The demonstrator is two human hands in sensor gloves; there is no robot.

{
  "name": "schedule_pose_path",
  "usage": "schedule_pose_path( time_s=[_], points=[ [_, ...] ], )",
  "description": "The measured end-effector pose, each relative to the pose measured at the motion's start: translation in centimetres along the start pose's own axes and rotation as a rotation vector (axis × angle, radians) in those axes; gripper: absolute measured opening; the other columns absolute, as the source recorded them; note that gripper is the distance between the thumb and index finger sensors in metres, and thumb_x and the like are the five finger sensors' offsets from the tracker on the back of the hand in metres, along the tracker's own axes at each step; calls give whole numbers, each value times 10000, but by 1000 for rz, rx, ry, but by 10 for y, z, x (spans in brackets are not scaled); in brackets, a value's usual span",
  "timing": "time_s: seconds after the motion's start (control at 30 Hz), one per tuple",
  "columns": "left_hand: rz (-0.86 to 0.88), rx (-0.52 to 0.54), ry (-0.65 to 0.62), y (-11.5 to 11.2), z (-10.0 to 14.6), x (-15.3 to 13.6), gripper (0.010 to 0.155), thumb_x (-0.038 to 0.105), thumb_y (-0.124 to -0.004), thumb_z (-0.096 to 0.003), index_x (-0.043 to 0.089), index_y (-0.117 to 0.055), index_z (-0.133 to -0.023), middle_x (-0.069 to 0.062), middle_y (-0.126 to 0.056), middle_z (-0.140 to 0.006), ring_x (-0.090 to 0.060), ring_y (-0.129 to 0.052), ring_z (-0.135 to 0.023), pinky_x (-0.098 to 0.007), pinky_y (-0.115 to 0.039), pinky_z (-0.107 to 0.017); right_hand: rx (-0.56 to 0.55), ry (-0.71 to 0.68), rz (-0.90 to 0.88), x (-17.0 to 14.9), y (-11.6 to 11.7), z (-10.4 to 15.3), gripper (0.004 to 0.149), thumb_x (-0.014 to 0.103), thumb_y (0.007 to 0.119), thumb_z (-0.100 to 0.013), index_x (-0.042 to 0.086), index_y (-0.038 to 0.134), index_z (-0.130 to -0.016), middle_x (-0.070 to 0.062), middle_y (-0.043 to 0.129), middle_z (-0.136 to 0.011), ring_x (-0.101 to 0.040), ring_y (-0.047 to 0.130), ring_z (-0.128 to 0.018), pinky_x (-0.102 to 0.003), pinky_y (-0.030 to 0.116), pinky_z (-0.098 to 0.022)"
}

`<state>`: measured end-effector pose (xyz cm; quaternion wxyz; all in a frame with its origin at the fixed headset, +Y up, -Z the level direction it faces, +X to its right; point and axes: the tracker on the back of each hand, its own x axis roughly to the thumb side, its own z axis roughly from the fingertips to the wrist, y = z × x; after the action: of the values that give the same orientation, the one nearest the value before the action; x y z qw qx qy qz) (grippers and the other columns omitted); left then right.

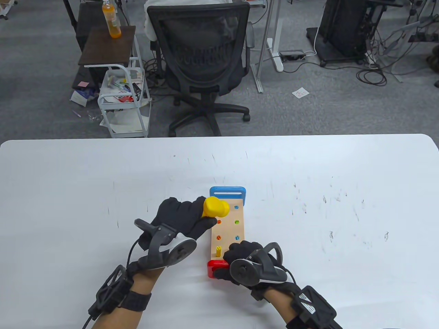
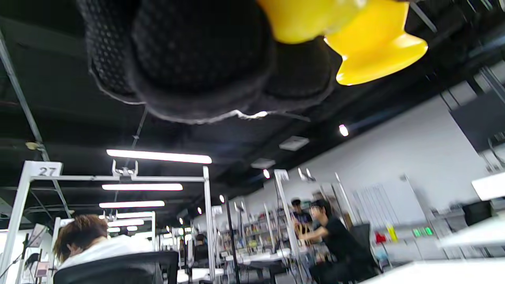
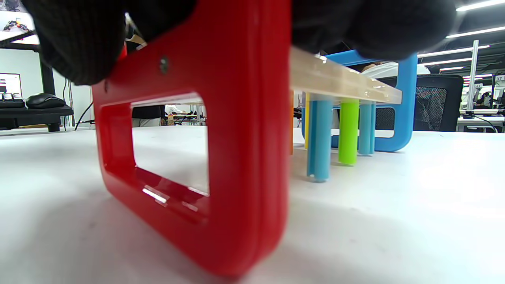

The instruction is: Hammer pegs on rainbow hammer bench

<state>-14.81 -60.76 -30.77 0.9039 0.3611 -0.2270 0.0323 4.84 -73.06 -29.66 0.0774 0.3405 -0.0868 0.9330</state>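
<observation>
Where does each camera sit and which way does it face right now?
Table view: above, looking down at the hammer bench; both gloved hands show, left hand gripping the yellow hammer, right hand on the red end.
Left wrist view: tilted up toward ceiling lights; glove and yellow hammer at top.
Right wrist view: near table level, facing the red end; gloved fingers at top.
Shared: table and right wrist views both show the bench.

office chair (image 1: 202,58); orange bottle (image 1: 111,19) on side table (image 1: 108,44)

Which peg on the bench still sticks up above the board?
The yellow peg at the red end, beside the right hand; the others sit flush.
</observation>
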Motion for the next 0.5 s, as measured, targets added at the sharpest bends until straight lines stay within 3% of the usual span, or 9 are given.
schedule_pose_path(
  time_s=[0.23,0.3,0.4,0.43,0.47,0.5],
  points=[
    [176,124,105,22,10,-8,690,705,-513,-493,262,-811,-931,48,-1061,-537,-135,-1060,-275,-444,-917,-548,-1,-1,-4,0,0,0,388,596,808,-479,209,827,-470,-70,867,-499,-225,852,-320,-477,851,-346],
    [203,99,93,20,16,-4,691,701,-511,-496,255,-811,-931,39,-1060,-538,-141,-1058,-274,-450,-914,-547,-1,-2,-4,0,0,0,388,596,808,-479,209,827,-470,-70,868,-498,-225,852,-320,-477,851,-345],
    [88,-112,-70,-15,38,17,690,700,-527,-492,250,-834,-915,35,-1068,-516,-148,-1056,-254,-450,-919,-540,0,-3,-4,0,0,0,389,597,808,-479,209,826,-470,-70,867,-498,-225,852,-319,-476,850,-345],
    [-37,-330,-192,-42,47,27,691,700,-540,-490,245,-855,-904,31,-1075,-498,-150,-1056,-238,-453,-923,-528,-1,-3,-5,0,0,0,389,597,808,-479,209,827,-470,-70,868,-498,-225,851,-319,-476,850,-345],
    [-163,-453,-200,-59,56,31,689,704,-515,-483,265,-834,-907,60,-1072,-502,-124,-1061,-239,-435,-931,-536,0,-3,-5,0,0,0,388,597,809,-478,209,827,-470,-71,868,-499,-225,852,-320,-477,850,-345],
    [-279,-352,-116,-58,68,23,687,741,-405,-474,358,-765,-917,199,-1051,-514,23,-1074,-243,-310,-995,-531,0,-2,-4,0,0,0,389,597,808,-478,209,827,-469,-70,867,-498,-225,852,-319,-477,850,-345]
  ],
)
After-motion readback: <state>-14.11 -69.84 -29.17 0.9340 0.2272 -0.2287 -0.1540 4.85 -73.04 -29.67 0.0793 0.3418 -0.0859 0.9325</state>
